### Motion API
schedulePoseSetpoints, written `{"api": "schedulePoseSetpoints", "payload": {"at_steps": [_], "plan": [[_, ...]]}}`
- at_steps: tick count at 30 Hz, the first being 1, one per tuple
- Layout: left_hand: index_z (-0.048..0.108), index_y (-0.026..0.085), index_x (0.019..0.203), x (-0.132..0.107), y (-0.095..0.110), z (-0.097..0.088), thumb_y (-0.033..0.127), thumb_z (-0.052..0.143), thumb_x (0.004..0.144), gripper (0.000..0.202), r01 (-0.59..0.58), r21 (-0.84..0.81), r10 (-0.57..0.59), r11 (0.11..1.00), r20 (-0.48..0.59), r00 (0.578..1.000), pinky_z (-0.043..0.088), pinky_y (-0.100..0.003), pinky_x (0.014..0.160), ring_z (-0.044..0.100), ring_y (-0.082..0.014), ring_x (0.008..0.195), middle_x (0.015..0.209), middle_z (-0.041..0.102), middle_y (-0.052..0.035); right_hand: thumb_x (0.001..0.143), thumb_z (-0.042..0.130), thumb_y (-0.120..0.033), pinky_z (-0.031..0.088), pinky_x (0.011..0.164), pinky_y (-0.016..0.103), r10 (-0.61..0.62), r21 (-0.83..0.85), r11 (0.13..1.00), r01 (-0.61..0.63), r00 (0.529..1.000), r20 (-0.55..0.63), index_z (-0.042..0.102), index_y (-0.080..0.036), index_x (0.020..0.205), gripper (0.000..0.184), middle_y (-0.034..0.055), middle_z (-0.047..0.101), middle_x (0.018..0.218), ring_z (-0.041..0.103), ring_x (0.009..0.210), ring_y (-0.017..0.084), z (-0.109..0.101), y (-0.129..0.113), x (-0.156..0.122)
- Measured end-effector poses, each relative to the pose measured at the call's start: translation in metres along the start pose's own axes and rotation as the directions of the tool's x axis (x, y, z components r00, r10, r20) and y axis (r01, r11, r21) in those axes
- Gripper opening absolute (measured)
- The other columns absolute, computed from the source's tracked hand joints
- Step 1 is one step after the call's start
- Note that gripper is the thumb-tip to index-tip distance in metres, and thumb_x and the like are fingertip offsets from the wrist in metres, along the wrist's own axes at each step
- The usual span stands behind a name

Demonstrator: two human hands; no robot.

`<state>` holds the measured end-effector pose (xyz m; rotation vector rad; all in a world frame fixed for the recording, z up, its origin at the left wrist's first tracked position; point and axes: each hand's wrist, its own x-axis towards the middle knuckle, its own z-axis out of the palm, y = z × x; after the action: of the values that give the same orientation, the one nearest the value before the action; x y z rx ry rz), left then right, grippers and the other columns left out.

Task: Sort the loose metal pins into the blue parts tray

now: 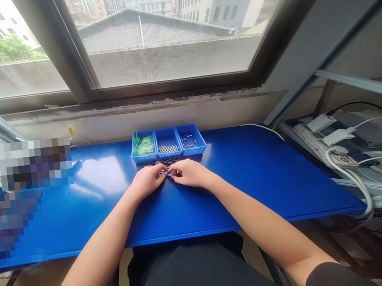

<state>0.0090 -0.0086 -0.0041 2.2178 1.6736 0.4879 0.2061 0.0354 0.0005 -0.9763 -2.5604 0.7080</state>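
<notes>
Side by side on the blue table [249,173], my left hand [147,180] and my right hand [193,172] meet with fingertips nearly touching. Both are closed in a pinch, and whatever lies between the fingers is too small to make out. Just behind the fingers is a loose pile of thin, dark metal pieces [169,161], partly hidden by my hands. Three joined blue bins stand beyond it. The left bin [145,158] has green slender pieces, the middle bin [169,155] short silvery cylinders seen end-on, and the right bin [195,151] a few thin metal rods.
A window [169,63] and its sill run behind the table. To the right, a metal rack holds a power strip [325,142] with white plugs and cables [363,188] hanging by the table's edge. A pixelated area covers the left side.
</notes>
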Motion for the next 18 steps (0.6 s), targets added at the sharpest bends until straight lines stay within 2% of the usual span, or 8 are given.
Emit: {"api": "schedulePoseSetpoints", "payload": {"at_steps": [5,10,14,18], "plan": [[0.070,0.024,0.103,0.0000,0.0001,0.0004,0.029,0.055,0.088,0.022,-0.005,-0.026,0.005,1.000,-0.011,1.000,0.035,-0.023,0.055,0.059,-0.0152,0.060,0.068,0.066,0.0007,0.076,0.061,-0.009,0.046,0.069,0.023,-0.007,0.028,1.000,0.009,0.997,-0.075,0.072,-0.018,0.089,0.019,0.0027,0.072,0.083,0.063,0.073,0.013,0.0003,-0.0001,0.0008],[0.071,0.022,0.100,0.0004,0.0005,0.0012,0.031,0.054,0.089,0.022,-0.017,-0.037,0.017,0.999,-0.017,1.000,0.035,-0.024,0.055,0.057,-0.0151,0.059,0.068,0.066,0.0000,0.075,0.059,-0.008,0.051,0.067,0.022,0.032,0.251,0.968,0.011,0.986,-0.167,0.069,-0.016,0.087,0.017,0.0028,0.070,0.078,0.064,0.069,0.012,-0.0008,0.0014,0.0015],[0.070,0.021,0.099,0.0002,0.0002,0.0020,0.031,0.052,0.091,0.021,-0.024,-0.072,0.021,0.997,-0.042,0.999,0.034,-0.023,0.055,0.055,-0.0140,0.057,0.065,0.064,0.0003,0.075,0.060,-0.012,0.053,0.066,0.023,0.084,0.382,0.924,0.004,0.973,-0.213,0.066,-0.015,0.081,0.010,0.0028,0.069,0.076,0.064,0.068,0.012,-0.0010,0.0005,0.0025],[0.069,0.020,0.097,0.0008,-0.0026,0.0039,0.036,0.051,0.094,0.024,-0.035,-0.132,0.019,0.991,-0.116,0.993,0.034,-0.023,0.055,0.053,-0.0129,0.055,0.063,0.062,0.0009,0.078,0.061,-0.019,0.056,0.070,0.027,0.107,0.417,0.908,0.038,0.942,-0.319,0.067,-0.016,0.081,0.007,0.0044,0.070,0.080,0.066,0.072,0.015,0.0006,0.0004,0.0047]]}}
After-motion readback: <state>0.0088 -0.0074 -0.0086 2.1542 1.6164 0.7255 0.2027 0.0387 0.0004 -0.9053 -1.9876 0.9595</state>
